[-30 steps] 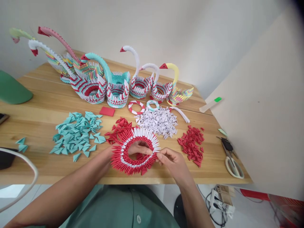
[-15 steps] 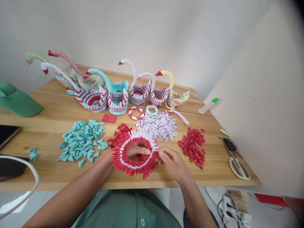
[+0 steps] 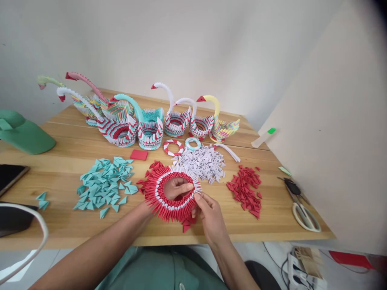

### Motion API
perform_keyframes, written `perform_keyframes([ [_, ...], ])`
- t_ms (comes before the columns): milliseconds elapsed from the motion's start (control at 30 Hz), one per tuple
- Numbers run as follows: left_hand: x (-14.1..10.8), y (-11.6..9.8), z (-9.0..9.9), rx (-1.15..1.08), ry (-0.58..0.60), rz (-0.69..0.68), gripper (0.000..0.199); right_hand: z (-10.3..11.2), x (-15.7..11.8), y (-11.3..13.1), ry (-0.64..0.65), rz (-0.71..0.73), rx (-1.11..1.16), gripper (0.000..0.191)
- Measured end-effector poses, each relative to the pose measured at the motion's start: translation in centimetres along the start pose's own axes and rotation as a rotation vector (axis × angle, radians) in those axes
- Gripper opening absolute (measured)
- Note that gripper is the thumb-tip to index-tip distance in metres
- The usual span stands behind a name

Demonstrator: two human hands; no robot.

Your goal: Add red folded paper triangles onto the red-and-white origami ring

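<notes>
Left hand [image 3: 178, 188] clamped on a red-and-white paper ring [image 3: 175, 210]; the hand shows through the central opening, its thumb against the inner wall on the right, its other fingers partly hidden. Right hand [image 3: 210, 211] closed at the ring's right edge, thumb and forefinger together on the rim; whether a loose piece lies between them cannot be told. The ring is held tilted over the front part of the desk [image 3: 68, 161], near the middle, with red points around most of its outer border, white points along the upper right and a white band nearer the opening. Loose red pieces [image 3: 186, 224] lie just below it. A turquoise heap [image 3: 105, 183] of folded triangles lies to the left, a white heap [image 3: 204, 163] behind and a red heap [image 3: 245, 189] to the right. Behind the white heap, a small red-and-white hoop [image 3: 173, 154] lies beside a turquoise-and-white hoop [image 3: 192, 149]. Swan-shaped paper models [image 3: 150, 141] stand farther back; scissors [image 3: 304, 212] lie at far right.
</notes>
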State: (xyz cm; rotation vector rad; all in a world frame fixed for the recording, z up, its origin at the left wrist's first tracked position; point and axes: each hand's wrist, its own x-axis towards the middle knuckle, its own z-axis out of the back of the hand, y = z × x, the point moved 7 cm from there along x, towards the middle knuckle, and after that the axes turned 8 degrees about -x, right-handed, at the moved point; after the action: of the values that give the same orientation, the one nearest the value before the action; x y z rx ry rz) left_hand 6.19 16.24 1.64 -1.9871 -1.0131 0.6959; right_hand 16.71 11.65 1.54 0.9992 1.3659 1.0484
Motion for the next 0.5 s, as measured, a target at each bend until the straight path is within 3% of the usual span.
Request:
perform_keyframes([
  [100,-0.2,-0.8,0.6,-0.006,-0.02,0.013,0.048,0.1,0.2,1.3,0.072,0.053,-0.138,0.039],
  [167,-0.5,-1.8,0.7,0.003,-0.021,0.016,0.047,1.4,0.4,2.9,0.115,0.153,-0.282,0.048],
  [233,-0.9,-3.2,1.1,0.008,-0.072,-0.031,0.044,4.4,0.6,4.4,-0.063,0.247,-0.403,0.048],
  [300,-1.1,-4.0,1.1,0.02,-0.06,-0.051,0.041,6.4,0.6,4.9,-0.13,0.279,-0.557,0.04],
  [367,-1.2,-4.2,0.8,0.049,-0.007,-0.04,0.04,6.9,0.4,4.5,-0.081,0.312,-0.742,0.029],
  [500,-1.1,-3.7,0.3,0.107,0.059,-0.024,0.042,5.8,-0.6,3.4,0.082,0.47,-1.002,0.015],
])
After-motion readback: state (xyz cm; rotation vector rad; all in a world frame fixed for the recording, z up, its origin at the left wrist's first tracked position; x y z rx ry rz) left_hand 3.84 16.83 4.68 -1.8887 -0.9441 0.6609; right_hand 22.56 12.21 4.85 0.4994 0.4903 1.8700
